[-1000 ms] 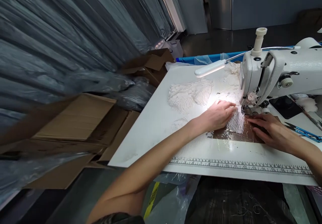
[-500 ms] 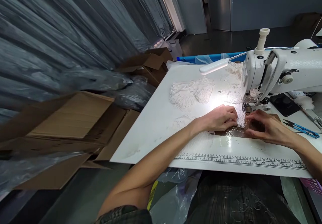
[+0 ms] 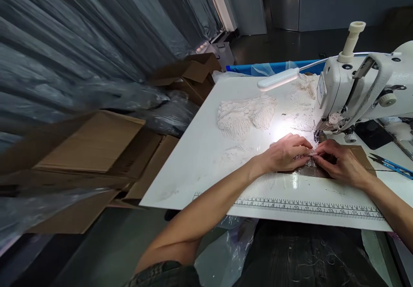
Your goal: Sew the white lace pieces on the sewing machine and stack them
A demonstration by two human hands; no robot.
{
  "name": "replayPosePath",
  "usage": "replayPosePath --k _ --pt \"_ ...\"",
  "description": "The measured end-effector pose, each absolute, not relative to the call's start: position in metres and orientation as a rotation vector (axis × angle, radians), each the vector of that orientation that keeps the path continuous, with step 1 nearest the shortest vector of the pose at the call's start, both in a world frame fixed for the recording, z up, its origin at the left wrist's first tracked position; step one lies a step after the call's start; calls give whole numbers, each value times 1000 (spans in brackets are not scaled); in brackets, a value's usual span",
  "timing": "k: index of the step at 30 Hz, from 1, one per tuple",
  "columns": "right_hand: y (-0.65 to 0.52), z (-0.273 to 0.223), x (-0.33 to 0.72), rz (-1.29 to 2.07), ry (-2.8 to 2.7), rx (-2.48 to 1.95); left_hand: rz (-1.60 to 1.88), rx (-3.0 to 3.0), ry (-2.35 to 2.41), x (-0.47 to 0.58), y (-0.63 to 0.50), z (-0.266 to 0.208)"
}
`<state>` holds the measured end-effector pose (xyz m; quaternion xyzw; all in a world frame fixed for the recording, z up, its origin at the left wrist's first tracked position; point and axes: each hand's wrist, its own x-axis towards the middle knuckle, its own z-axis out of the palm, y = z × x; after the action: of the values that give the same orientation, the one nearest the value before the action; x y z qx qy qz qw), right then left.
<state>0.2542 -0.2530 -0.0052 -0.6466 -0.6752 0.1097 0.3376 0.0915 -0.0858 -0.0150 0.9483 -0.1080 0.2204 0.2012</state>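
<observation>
In front of the needle of a white sewing machine (image 3: 332,89), both hands pinch a piece of white lace (image 3: 311,161). My left hand (image 3: 288,152) is closed on the lace's left side, thumb and fingertips together. From the right, my right hand (image 3: 340,160) pinches the same lace, its fingertips almost meeting the left ones. Part of the lace is hidden under the fingers. Beneath the hands lies a brown taped patch (image 3: 358,155) on the white table (image 3: 193,171). Another lace piece (image 3: 247,115) lies flat to the left of the machine.
Blue thread snips (image 3: 392,165) and a black flat object (image 3: 373,134) lie to the right. A lamp (image 3: 278,79) shines beside the needle. A printed ruler (image 3: 306,207) runs along the front edge. Open cardboard boxes (image 3: 90,143) stand left of the table.
My two hands have come together, and the right fingertips now pinch the lace beside the left ones. The view has shifted slightly, moving the machine right and up in the picture.
</observation>
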Motion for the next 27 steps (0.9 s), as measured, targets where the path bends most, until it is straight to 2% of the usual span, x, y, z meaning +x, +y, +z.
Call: replayPosePath --k 6,12,22,27 --pt "-262 -12 260 94 -1923 -1823 833 2552 -203 92 -87 -14" --pt "-267 -9 254 30 -2061 -1745 840 2550 -299 94 -89 -19" --pt "-272 0 251 167 -2064 -1772 595 2766 -251 94 -96 -23" --pt "-263 10 274 527 -1961 -1735 561 2822 -362 92 -93 -21"
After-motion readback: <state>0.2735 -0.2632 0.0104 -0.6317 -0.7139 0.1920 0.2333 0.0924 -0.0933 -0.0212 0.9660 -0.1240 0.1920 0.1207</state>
